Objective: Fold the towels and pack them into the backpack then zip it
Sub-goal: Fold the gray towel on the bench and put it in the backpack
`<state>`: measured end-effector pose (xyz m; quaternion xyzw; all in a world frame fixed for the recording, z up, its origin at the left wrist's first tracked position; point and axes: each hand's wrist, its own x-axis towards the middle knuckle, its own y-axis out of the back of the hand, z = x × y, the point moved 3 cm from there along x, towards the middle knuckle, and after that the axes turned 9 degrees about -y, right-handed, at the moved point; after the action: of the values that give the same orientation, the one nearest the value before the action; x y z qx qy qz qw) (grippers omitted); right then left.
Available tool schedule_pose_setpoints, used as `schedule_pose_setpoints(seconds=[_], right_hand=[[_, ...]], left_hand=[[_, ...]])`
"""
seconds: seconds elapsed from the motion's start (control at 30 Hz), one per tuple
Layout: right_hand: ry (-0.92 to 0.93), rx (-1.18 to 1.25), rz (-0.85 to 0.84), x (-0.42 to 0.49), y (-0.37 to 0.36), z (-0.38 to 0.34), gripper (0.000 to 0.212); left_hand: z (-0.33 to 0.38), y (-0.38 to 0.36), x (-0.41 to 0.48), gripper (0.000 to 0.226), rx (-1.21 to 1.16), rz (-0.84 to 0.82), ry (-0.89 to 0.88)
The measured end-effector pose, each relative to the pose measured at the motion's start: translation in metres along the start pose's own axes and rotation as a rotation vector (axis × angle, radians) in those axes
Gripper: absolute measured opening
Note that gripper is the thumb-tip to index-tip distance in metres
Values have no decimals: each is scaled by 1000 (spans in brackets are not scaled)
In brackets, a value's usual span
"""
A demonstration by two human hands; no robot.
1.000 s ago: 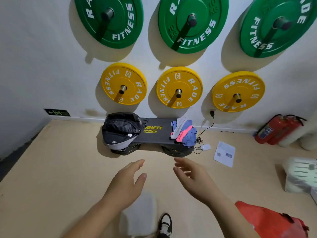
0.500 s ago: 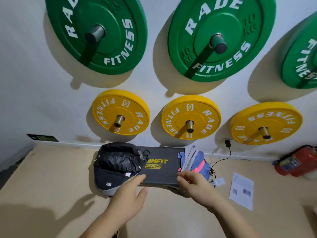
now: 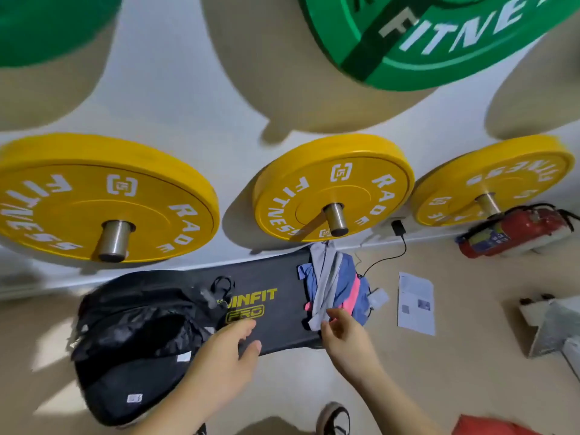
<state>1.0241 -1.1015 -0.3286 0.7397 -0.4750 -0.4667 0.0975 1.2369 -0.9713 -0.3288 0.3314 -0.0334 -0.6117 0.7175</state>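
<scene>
A black backpack (image 3: 131,337) lies on the left end of a black padded bench (image 3: 276,309) marked in yellow letters. A loose heap of towels (image 3: 335,284), blue, grey and pink, sits on the bench's right end. My left hand (image 3: 226,353) hovers over the bench's front edge beside the backpack, fingers relaxed and holding nothing. My right hand (image 3: 345,337) reaches the near edge of the towel heap, fingertips at the grey towel's hanging corner; a grip on it cannot be made out.
Yellow weight plates (image 3: 332,189) and green ones (image 3: 433,36) hang on pegs on the wall above the bench. A charger cable (image 3: 389,255), a paper sheet (image 3: 416,302), a red fire extinguisher (image 3: 514,233) and a white box (image 3: 552,324) lie on the floor at the right.
I have come closer to the bench. Both hands moved forward: the left over the bench's front edge, the right up to the towel heap.
</scene>
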Motion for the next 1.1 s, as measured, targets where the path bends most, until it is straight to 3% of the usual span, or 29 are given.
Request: schedule_pose_setpoints(seconds=[0.27,0.33,0.43,0.57,0.67,0.77,0.87,0.93,1.1], right_hand=[[19,71,330,208,-85,135,23],[61,39,367,261,-103,166,11],[148,-63,425,328,-123,207,28],[152,-54,538,379,-138,241,30],[145,25,630,384,-138,250,21],[105,101,611,380,-139,259,16],[104,235,552,354,-135,250,28],[138,339,534,330,-126,230,35],[354,541,551,253,-90,159,16]], left_hand=[[-146,-147,114,40,11,3,51],[-180,-182,141,40,7,16,37],[-220,-227,177,39,-14,14,-27],[-252,-256,199,39,120,54,-165],[-261,-270,191,38,133,52,-203],[-249,-275,172,41,149,14,-251],[-236,-263,149,43,283,24,-329],[-233,-251,132,44,310,80,-344],[-210,-225,112,43,285,180,-440]])
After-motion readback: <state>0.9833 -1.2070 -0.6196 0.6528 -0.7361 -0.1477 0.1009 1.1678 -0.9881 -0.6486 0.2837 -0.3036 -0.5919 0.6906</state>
